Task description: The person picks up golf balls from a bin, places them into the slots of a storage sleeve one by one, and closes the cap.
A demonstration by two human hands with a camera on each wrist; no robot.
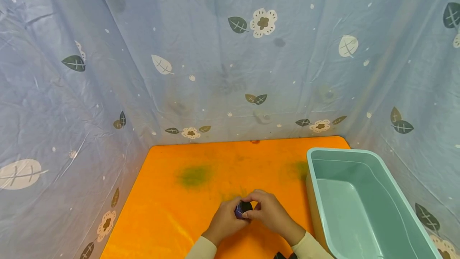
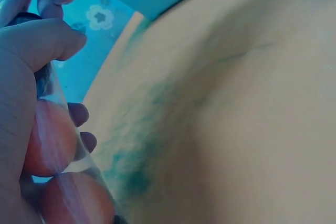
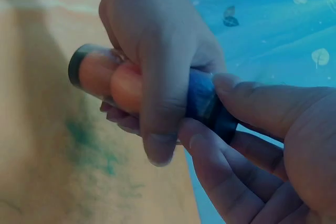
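Both hands are on a clear tube of orange balls, which has dark caps at its ends and a blue band beside one cap. My left hand wraps round the tube's body, its thumb across the side in the right wrist view. The thumb and fingers of my right hand pinch the black cap at the blue end. Two orange balls show through the clear wall in the left wrist view. From the head view the tube points upward, mostly hidden by the hands.
An orange table top with green smudges lies under the hands. A pale green plastic tub stands at the right. Blue flowered curtains enclose the back and sides. Something black peeks in at the bottom edge near the right sleeve.
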